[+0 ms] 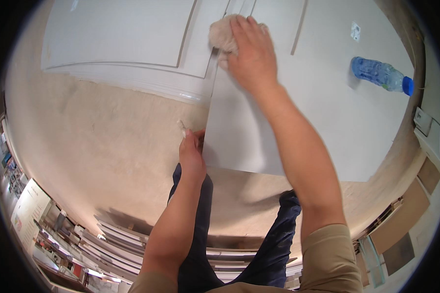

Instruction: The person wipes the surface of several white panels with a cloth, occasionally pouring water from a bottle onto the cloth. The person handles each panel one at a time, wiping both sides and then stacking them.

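Observation:
Under my right hand (255,55) is a fluffy beige cloth (223,34), pressed on the upper left part of a flat white panel (315,121). My left hand (192,150) is at the panel's lower left edge, with a small pale thing (184,128) between thumb and finger; part of the hand is hidden by the panel, and what the thing is cannot be told. A blue plastic water bottle (379,75) lies on its side on the right part of the panel, near a small sticker (355,31). A thin strip (299,27) lies on the panel's upper part.
Other pale panels (121,33) lie at the upper left beside this one. Stacked boards (113,249) stand behind my legs. Board pieces (401,216) lean at the lower right. A printed board (29,214) and a cluttered area show at the lower left.

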Action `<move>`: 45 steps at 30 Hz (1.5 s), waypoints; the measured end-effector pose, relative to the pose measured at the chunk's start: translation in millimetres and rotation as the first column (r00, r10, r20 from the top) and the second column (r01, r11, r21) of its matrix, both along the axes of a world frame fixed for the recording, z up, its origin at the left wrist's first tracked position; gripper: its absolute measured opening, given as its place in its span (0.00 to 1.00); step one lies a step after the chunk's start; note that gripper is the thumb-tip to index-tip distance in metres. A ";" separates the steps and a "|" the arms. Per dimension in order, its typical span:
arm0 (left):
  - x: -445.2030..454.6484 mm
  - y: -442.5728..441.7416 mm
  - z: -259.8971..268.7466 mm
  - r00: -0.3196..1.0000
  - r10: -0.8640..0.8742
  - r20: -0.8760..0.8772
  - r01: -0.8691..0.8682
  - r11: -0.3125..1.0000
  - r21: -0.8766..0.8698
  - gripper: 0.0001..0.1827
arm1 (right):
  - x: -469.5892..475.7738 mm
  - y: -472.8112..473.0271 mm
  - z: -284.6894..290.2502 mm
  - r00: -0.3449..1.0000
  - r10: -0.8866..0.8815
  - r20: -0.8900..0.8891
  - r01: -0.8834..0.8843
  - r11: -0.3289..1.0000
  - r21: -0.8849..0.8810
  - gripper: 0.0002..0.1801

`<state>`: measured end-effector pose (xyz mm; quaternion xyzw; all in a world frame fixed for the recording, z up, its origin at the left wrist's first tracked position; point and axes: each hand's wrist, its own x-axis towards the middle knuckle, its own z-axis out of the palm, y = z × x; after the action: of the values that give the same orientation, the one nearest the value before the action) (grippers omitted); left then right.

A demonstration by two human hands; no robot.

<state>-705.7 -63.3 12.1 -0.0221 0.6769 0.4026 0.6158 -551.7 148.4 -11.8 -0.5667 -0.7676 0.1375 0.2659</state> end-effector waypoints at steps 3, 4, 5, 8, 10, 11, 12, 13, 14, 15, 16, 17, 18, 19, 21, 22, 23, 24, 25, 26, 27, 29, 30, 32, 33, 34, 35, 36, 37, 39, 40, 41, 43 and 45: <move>2.4 -20.6 -29.2 0.994 0.007 -0.107 -0.002 0.999 0.043 0.35 | -16.7 -40.4 6.5 0.989 0.112 -0.097 -0.122 0.987 -0.104 0.32; 4.0 -14.8 -24.7 0.997 0.028 -0.067 -0.025 0.999 0.048 0.34 | -21.7 -73.4 -6.6 0.980 0.172 -0.105 -0.183 0.978 -0.105 0.32; 3.7 -11.2 -16.8 0.998 0.056 -0.039 -0.055 0.998 0.039 0.33 | -20.1 -103.8 -2.2 0.948 0.316 -0.042 -0.318 0.942 -0.109 0.34; 3.6 -3.6 -14.5 0.984 0.076 -0.162 -0.067 0.996 0.060 0.31 | 14.9 -168.0 42.9 0.939 0.281 -0.196 -0.335 0.874 -0.352 0.30; 6.1 4.3 -15.7 0.959 -0.101 -0.264 0.096 0.995 -0.031 0.30 | 60.7 -255.0 24.1 0.924 0.126 -0.361 -0.296 0.834 -0.466 0.30; 6.4 8.0 -17.5 0.927 -0.190 -0.324 0.169 0.981 -0.091 0.29 | 78.2 -286.6 54.3 0.938 0.010 -0.347 -0.160 0.899 -0.408 0.24; 12.8 15.6 -17.1 0.854 -0.285 -0.434 0.252 0.958 -0.134 0.30 | 101.6 -339.0 62.7 0.908 -0.201 -0.369 -0.065 0.801 -0.595 0.24; 15.3 16.6 -19.5 0.770 -0.321 -0.551 0.281 0.947 -0.158 0.31 | 113.6 -386.7 59.3 0.836 -0.430 -0.342 0.018 0.644 -0.765 0.24; 17.4 19.0 -26.7 0.672 -0.356 -0.650 0.325 0.930 -0.173 0.32 | 115.0 -410.9 49.7 0.417 -0.850 -0.322 0.094 0.393 -0.915 0.26; 22.4 27.2 -35.5 0.570 -0.375 -0.731 0.376 0.910 -0.174 0.33 | 118.3 -427.0 46.5 -0.137 -0.979 -0.149 0.017 0.148 -0.989 0.28; 20.5 30.3 -43.3 0.502 -0.351 -0.790 0.355 0.917 -0.182 0.34 | 138.1 -415.1 58.7 -0.304 -0.949 -0.087 -0.096 0.122 -0.988 0.32; 23.1 25.6 -45.1 0.436 -0.329 -0.838 0.344 0.921 -0.183 0.35 | 153.5 -418.7 57.0 -0.448 -0.880 -0.160 -0.149 0.249 -0.957 0.29; 32.5 26.1 -30.3 0.477 -0.335 -0.813 0.371 0.915 -0.160 0.37 | 164.7 -401.0 62.5 -0.462 -0.870 -0.170 -0.162 0.272 -0.949 0.28; 46.7 29.9 -5.0 0.511 -0.340 -0.790 0.391 0.910 -0.138 0.39 | 171.7 -386.3 65.5 -0.486 -0.858 -0.168 -0.114 0.253 -0.961 0.28; 69.2 24.2 38.5 0.275 -0.477 -0.834 0.291 0.869 -0.401 0.43 | 190.5 -377.8 60.1 -0.546 -0.826 -0.138 -0.228 0.306 -0.924 0.26; 75.0 19.7 55.1 0.369 -0.389 -0.844 0.258 0.915 -0.309 0.42 | 198.9 -383.1 59.4 -0.569 -0.814 -0.115 -0.380 0.384 -0.841 0.25; 75.4 16.1 74.4 0.456 -0.290 -0.841 0.202 0.955 -0.219 0.42 | 201.2 -391.1 68.6 -0.598 -0.793 -0.116 -0.405 0.424 -0.810 0.23; 75.0 10.0 90.2 0.395 -0.313 -0.864 0.246 0.942 -0.229 0.43 | 205.1 -396.6 78.3 -0.618 -0.777 -0.120 -0.430 0.462 -0.776 0.22; 72.0 5.3 105.9 0.327 -0.311 -0.892 0.274 0.935 -0.226 0.43 | 207.6 -395.8 84.6 -0.627 -0.767 -0.133 -0.466 0.507 -0.725 0.21; 71.5 1.2 117.9 0.260 -0.303 -0.917 0.292 0.930 -0.224 0.43 | 217.5 -399.0 90.7 -0.681 -0.727 -0.084 -0.556 0.588 -0.588 0.18; 64.9 0.5 133.2 0.211 -0.276 -0.938 0.281 0.936 -0.212 0.44 | 219.1 -397.6 90.3 -0.708 -0.706 -0.024 -0.640 0.655 -0.403 0.18; 62.5 -1.0 145.2 0.159 -0.242 -0.957 0.259 0.946 -0.196 0.44 | 233.0 -389.3 117.0 -0.710 -0.700 0.078 -0.682 0.654 -0.327 0.18; 52.6 -5.9 138.0 0.128 -0.220 -0.967 0.324 0.931 -0.169 0.44 | 236.2 -400.3 121.3 -0.710 -0.699 0.086 -0.677 0.644 -0.356 0.18; 63.1 -15.4 152.8 0.190 -0.127 -0.973 0.308 0.949 -0.064 0.42 | 241.6 -407.3 124.2 -0.678 -0.726 0.114 -0.700 0.591 -0.402 0.19; 69.6 -22.7 159.8 0.226 -0.081 -0.971 0.292 0.956 -0.011 0.41 | 247.7 -407.3 130.4 -0.656 -0.741 0.144 -0.717 0.551 -0.427 0.19; 70.9 -25.5 168.8 0.233 -0.085 -0.969 0.256 0.966 -0.024 0.41 | 250.0 -407.5 138.6 -0.624 -0.754 0.205 -0.745 0.494 -0.447 0.19; 68.7 -26.8 179.9 0.239 -0.090 -0.967 0.221 0.975 -0.036 0.41 | 247.2 -404.8 148.3 -0.579 -0.781 0.233 -0.772 0.434 -0.464 0.20; 64.0 -30.1 192.9 0.242 -0.093 -0.966 0.183 0.982 -0.049 0.41 | 248.7 -401.9 160.7 -0.530 -0.807 0.259 -0.797 0.370 -0.478 0.20; 56.4 -31.3 201.4 0.213 -0.063 -0.975 0.221 0.975 -0.014 0.41 | 250.2 -397.7 172.3 -0.482 -0.828 0.287 -0.817 0.307 -0.488 0.21; 38.8 -30.0 213.2 0.161 -0.009 -0.987 0.320 0.946 0.043 0.42 | 223.6 -420.0 170.9 -0.568 -0.780 0.263 -0.822 0.527 -0.215 0.22; 28.7 -28.9 221.0 0.156 -0.029 -0.987 0.327 0.945 0.024 0.43 | 211.7 -430.8 169.7 -0.578 -0.763 0.291 -0.796 0.605 0.005 0.23; 15.3 -26.6 227.9 0.156 -0.058 -0.986 0.343 0.939 -0.001 0.43 | 199.7 -443.7 166.4 -0.570 -0.763 0.304 -0.741 0.637 0.210 0.23; 25.5 -13.7 252.7 0.326 -0.089 -0.941 0.360 0.932 0.036 0.44 | 188.2 -451.6 193.7 -0.604 -0.741 0.292 -0.493 0.636 0.594 0.25; 33.2 16.3 271.7 0.373 0.091 -0.923 0.406 0.879 0.251 0.40 | 178.2 -455.3 222.4 -0.730 -0.671 0.134 -0.485 0.645 0.590 0.28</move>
<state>-672.6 -47.0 283.8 0.4098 0.7904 0.4252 0.1627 -373.5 -306.9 210.6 -0.3404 -0.2621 -0.8012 -0.4166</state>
